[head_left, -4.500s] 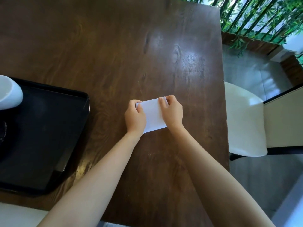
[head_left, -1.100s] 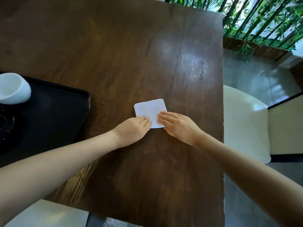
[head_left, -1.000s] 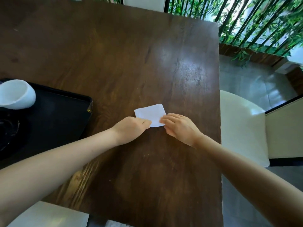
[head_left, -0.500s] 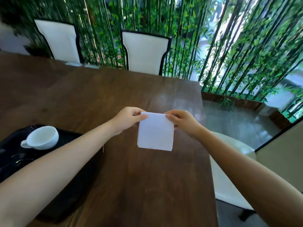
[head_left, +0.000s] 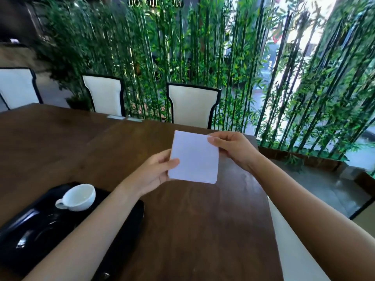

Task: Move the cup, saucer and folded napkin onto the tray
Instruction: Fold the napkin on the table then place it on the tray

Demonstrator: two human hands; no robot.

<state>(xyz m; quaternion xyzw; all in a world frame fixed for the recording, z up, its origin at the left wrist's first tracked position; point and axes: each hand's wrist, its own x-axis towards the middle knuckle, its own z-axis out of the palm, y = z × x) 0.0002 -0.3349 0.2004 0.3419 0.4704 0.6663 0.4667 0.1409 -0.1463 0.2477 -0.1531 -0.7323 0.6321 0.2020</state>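
A white folded napkin is held up in the air above the dark wooden table. My left hand pinches its lower left edge and my right hand grips its upper right corner. At the lower left lies the black tray, with a white cup lying tilted on it. A dark glossy saucer seems to sit on the tray in front of the cup, hard to tell from the tray. My left forearm crosses over the tray's right side.
Three white chairs with black frames stand along the table's far edge, before a screen of green bamboo. A white chair seat sits off the table's right edge, above a grey floor.
Both hands have lifted the napkin off the table and raised it upright. The head view has tilted up, so the far chairs and bamboo now show.
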